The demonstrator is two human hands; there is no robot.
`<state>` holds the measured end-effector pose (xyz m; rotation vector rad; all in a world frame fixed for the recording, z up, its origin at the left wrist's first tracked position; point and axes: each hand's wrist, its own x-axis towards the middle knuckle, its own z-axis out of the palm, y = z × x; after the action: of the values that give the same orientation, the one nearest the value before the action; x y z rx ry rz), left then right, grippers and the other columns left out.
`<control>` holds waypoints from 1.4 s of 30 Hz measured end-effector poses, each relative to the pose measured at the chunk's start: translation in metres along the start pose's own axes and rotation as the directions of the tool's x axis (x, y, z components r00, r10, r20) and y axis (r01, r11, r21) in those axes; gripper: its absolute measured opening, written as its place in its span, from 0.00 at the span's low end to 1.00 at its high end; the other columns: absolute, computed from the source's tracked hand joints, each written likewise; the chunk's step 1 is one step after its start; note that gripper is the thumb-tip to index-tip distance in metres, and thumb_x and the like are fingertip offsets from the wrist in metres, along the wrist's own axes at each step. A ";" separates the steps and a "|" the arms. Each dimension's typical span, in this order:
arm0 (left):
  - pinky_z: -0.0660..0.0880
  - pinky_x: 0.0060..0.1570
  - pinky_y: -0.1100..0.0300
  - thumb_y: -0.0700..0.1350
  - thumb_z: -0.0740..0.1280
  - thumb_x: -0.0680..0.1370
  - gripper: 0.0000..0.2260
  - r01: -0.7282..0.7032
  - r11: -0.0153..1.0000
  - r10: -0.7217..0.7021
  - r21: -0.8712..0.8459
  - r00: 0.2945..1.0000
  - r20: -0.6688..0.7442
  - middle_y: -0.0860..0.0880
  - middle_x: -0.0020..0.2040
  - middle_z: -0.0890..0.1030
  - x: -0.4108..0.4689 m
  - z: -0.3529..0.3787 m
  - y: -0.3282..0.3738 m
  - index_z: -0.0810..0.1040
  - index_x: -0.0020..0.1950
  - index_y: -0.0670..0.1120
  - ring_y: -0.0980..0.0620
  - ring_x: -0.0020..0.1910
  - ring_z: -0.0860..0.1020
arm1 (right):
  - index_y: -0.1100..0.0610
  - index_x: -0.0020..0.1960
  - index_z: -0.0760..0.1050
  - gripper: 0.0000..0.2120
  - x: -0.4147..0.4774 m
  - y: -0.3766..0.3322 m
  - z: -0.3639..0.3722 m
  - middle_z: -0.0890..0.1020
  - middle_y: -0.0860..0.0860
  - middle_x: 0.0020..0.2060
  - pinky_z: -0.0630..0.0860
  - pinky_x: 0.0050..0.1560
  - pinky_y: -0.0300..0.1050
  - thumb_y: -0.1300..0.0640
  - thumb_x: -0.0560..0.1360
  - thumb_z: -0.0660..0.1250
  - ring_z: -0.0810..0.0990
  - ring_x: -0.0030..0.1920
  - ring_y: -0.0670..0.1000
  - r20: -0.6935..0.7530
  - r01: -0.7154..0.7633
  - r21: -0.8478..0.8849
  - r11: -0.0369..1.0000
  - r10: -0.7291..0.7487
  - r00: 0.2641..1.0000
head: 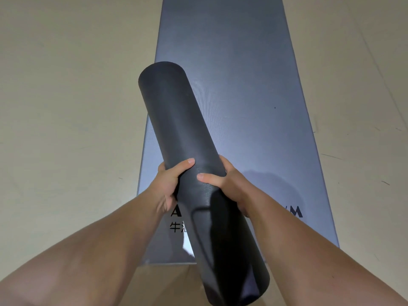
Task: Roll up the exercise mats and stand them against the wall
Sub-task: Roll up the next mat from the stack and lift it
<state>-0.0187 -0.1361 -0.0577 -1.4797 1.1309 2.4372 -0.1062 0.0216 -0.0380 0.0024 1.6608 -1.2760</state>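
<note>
Covering much of the black lettering printed on the flat grey mat (231, 96), the rolled dark mat (176, 129) and both forearms left only fragments readable. The left hand (167, 184) was wrapped around the roll's left side, thumb laid over the top. The right hand (225, 184) clasped the opposite side, thumb across the front, fingers hidden behind. Beyond both hands the roll tilted up and leftward; its near end was cut off below. Under the hands, the flat mat lay on the floor (66, 107).

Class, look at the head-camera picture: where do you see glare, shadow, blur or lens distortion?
Head view: soft glare on the flat grey mat; the rolled black mat and right hand cast shadow on it; left hand slightly blurred; wide-angle lens stretches the forearms.
</note>
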 end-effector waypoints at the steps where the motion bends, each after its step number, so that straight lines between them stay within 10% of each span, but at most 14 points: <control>1: 0.83 0.47 0.48 0.49 0.82 0.61 0.40 -0.014 1.000 0.014 0.010 1.000 0.003 0.46 0.60 0.84 -0.001 0.005 0.007 0.69 0.70 0.49 0.45 0.53 0.86 | 0.39 0.69 0.74 0.30 -0.002 -0.007 -0.002 0.87 0.42 0.55 0.81 0.64 0.55 0.52 0.71 0.81 0.87 0.55 0.48 0.000 0.011 0.016 1.000 -0.011 1.000; 20: 0.82 0.52 0.49 0.43 0.82 0.61 0.41 -0.320 0.937 0.291 0.139 0.936 0.195 0.51 0.60 0.85 -0.392 0.126 0.349 0.68 0.70 0.56 0.49 0.55 0.85 | 0.40 0.74 0.67 0.35 -0.337 -0.393 0.048 0.84 0.46 0.63 0.82 0.61 0.53 0.62 0.75 0.78 0.85 0.61 0.52 -0.061 0.344 0.081 0.935 -0.340 0.938; 32: 0.81 0.50 0.50 0.48 0.85 0.54 0.49 -0.462 0.865 0.438 0.194 0.885 0.157 0.51 0.59 0.85 -0.675 -0.012 0.604 0.66 0.71 0.56 0.49 0.54 0.85 | 0.42 0.76 0.65 0.35 -0.512 -0.630 0.294 0.83 0.49 0.66 0.81 0.62 0.58 0.66 0.78 0.73 0.84 0.64 0.56 0.088 0.453 0.143 0.880 -0.467 0.880; 42: 0.79 0.32 0.63 0.45 0.80 0.60 0.43 -0.578 0.793 0.558 0.193 0.816 0.154 0.51 0.53 0.87 -0.681 -0.087 0.756 0.66 0.73 0.56 0.52 0.46 0.87 | 0.42 0.77 0.64 0.41 -0.446 -0.748 0.402 0.83 0.41 0.64 0.83 0.58 0.51 0.57 0.71 0.80 0.84 0.63 0.50 0.099 0.536 0.198 0.820 -0.561 0.822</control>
<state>0.0949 -0.5371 0.8746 -1.0494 2.0046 2.5438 -0.0031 -0.3666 0.8326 -0.5045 1.4644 -1.7955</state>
